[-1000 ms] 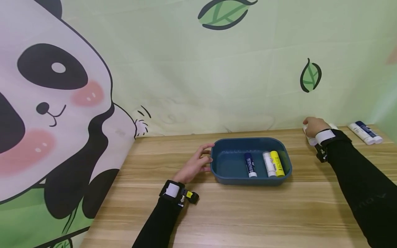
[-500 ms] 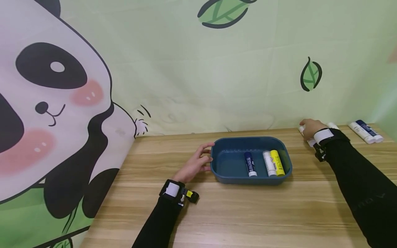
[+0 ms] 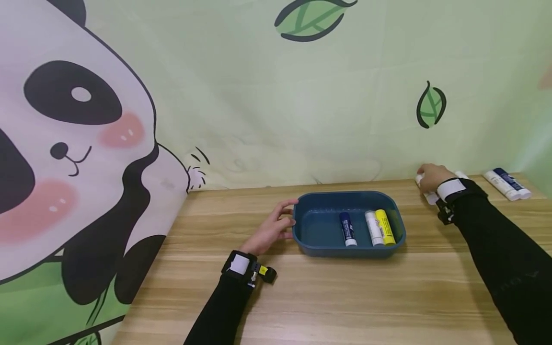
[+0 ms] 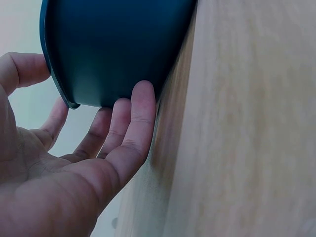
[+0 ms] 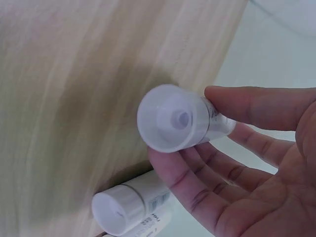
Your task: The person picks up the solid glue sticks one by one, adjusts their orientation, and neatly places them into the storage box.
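**Right hand lifting a white glue stick at the back of the desk**

The right hand (image 3: pixel 432 175) is holding a white glue stick (image 5: pixel 181 118) near the far right edge of the desk (image 3: pixel 327 297), its fingers (image 5: pixel 256 106) and thumb curling around the tube and pinching it just above the wood. A second white stick (image 5: pixel 131 205) is lying on the desk right beneath it. The left hand (image 3: pixel 270 230) is resting against the left end of the blue tray (image 3: pixel 321 227), fingers (image 4: pixel 136 128) straight and slightly spread, touching its wall. Three sticks are lying inside the tray; two more (image 3: pixel 508 184) are lying further right.
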`<state>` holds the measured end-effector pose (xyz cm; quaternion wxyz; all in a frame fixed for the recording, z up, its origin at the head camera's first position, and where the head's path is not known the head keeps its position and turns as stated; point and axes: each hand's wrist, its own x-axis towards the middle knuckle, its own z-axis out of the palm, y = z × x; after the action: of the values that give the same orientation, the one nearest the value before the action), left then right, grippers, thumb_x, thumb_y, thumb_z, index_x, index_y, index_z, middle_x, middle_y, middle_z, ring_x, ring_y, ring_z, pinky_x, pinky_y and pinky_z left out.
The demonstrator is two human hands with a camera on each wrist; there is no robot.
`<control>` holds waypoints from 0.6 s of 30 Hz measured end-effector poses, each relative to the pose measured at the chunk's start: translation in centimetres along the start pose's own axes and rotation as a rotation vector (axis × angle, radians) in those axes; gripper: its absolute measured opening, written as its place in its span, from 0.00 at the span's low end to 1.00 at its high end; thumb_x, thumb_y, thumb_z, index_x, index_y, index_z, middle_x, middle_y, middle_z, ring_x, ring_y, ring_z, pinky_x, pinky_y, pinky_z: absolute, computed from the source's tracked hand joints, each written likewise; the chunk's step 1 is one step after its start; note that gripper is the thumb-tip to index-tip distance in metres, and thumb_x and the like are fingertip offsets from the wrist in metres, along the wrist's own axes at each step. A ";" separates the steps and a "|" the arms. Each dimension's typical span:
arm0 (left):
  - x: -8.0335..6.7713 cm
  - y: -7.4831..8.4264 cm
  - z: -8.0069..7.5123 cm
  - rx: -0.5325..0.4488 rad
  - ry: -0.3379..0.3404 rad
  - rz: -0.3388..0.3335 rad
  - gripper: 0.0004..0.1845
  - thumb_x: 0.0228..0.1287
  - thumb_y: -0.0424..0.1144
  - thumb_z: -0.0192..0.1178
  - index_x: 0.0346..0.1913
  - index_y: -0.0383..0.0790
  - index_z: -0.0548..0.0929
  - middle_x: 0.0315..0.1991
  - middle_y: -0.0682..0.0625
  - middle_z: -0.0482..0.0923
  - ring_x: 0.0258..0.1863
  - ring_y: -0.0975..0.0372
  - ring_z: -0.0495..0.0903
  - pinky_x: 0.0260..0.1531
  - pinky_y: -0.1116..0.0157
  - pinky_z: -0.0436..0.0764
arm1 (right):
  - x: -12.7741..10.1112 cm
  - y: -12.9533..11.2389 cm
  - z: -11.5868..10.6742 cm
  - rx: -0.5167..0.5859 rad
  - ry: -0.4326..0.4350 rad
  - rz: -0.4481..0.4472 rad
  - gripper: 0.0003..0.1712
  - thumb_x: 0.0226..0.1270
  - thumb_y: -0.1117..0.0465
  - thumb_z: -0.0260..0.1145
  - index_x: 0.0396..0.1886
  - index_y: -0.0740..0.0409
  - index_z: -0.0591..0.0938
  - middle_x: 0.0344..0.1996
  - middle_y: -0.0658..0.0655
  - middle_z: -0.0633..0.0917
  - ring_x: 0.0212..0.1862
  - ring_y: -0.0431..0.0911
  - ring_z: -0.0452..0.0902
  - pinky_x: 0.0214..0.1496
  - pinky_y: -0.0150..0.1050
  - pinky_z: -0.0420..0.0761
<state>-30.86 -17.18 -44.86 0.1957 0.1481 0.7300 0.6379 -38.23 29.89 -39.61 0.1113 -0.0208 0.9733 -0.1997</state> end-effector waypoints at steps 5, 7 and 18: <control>0.0 0.0 0.0 0.000 0.000 -0.011 0.34 0.71 0.33 0.49 0.78 0.56 0.61 0.73 0.39 0.59 0.60 0.52 0.75 0.51 0.61 0.86 | -0.2 -0.2 -0.3 0.089 -0.031 0.011 0.36 0.56 0.68 0.62 0.64 0.81 0.64 0.45 0.82 0.75 0.31 0.56 0.78 0.26 0.39 0.83; 0.0 0.0 0.0 0.001 -0.004 -0.010 0.34 0.71 0.33 0.49 0.78 0.56 0.61 0.73 0.38 0.59 0.60 0.51 0.75 0.52 0.61 0.86 | -0.3 -0.4 -0.5 0.106 -0.039 0.013 0.37 0.57 0.68 0.63 0.64 0.81 0.63 0.45 0.82 0.74 0.31 0.56 0.79 0.26 0.40 0.84; 0.2 0.0 0.2 -0.008 0.011 0.000 0.34 0.70 0.33 0.50 0.78 0.54 0.62 0.72 0.38 0.60 0.59 0.52 0.76 0.49 0.62 0.86 | -1.2 -1.8 -1.5 0.198 -0.087 0.044 0.38 0.64 0.67 0.60 0.68 0.81 0.57 0.53 0.84 0.70 0.34 0.58 0.80 0.29 0.44 0.87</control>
<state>-30.92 -16.92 -44.92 0.1920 0.1439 0.7284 0.6417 -37.36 28.93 -37.31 0.1594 0.0032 0.9432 -0.2915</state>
